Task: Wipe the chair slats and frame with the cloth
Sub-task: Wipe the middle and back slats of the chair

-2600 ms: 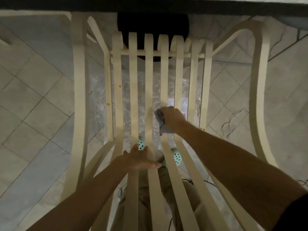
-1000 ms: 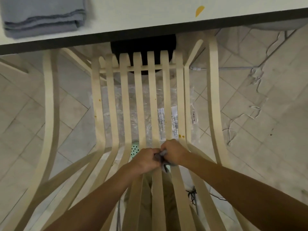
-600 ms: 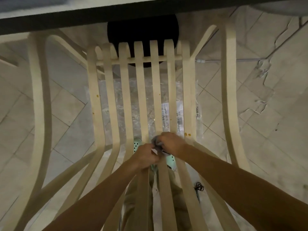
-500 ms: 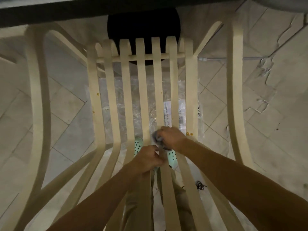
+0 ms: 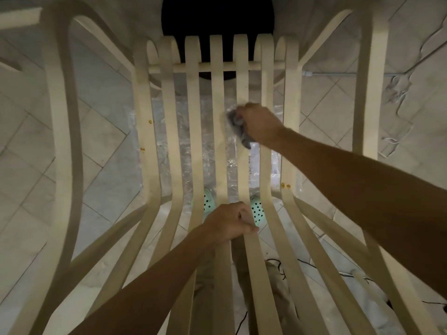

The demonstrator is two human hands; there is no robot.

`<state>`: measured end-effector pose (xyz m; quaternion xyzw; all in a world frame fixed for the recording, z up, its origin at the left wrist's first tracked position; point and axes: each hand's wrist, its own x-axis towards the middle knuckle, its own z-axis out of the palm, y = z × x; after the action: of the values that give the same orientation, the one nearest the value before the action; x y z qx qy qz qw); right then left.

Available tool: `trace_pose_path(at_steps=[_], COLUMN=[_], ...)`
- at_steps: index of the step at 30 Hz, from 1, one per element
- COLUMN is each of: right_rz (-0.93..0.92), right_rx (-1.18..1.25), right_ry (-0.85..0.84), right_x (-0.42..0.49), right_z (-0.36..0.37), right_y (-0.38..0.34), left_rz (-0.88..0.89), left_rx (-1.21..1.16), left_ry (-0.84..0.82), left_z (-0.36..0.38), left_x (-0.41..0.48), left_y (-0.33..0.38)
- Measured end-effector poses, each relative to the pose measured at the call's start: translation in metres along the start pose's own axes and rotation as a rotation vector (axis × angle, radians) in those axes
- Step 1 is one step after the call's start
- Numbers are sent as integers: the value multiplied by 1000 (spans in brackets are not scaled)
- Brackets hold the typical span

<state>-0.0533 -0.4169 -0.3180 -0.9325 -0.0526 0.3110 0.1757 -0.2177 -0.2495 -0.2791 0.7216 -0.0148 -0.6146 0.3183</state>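
Bunching the soft, limp cloth (image 5: 235,122) in a closed grip, right hand (image 5: 260,125) presses it on a stiff centre slat (image 5: 242,81) midway along the chair (image 5: 142,141); left hand (image 5: 229,224) clamps that slat at the near bend, likely steadying the light frame (image 5: 367,93).

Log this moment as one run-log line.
phase: wiping | right hand: holds cloth pressed on middle slat | left hand: grips slats at the seat bend

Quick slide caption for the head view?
Right hand presses a grey cloth to a chair slat; left hand grips the slats lower down.
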Motion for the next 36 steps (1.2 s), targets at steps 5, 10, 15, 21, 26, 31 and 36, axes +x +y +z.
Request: trace_pose_path(at_steps=[5,10,15,21,26,31,36], right_rz=[41,49,29,37,31,-17,15], right_rx=[21,50,-10,14,14,-65,19], right_ry=[81,-5,-262,-307,-366,-455,-355], right_x=[14,-29,-75,-114,-114,-93,-61], right_z=[-16,22,69,106,104,83,51], right_y=[-3,-6,-13,-18,-15,-16,-9], left_rz=[-25,-39,-48,8,-13,-53,-93], left_rx=[-36,3,27,180,201,250,220], left_ry=[0,-15,-33,-74,-98,-105,-105], left_z=[-1,-2,-4,-7,-7,-5,-7], left_x=[-2,-3,-4,-6,-10,-14,-11], left_y=[2,6,12,32,39,43,39])
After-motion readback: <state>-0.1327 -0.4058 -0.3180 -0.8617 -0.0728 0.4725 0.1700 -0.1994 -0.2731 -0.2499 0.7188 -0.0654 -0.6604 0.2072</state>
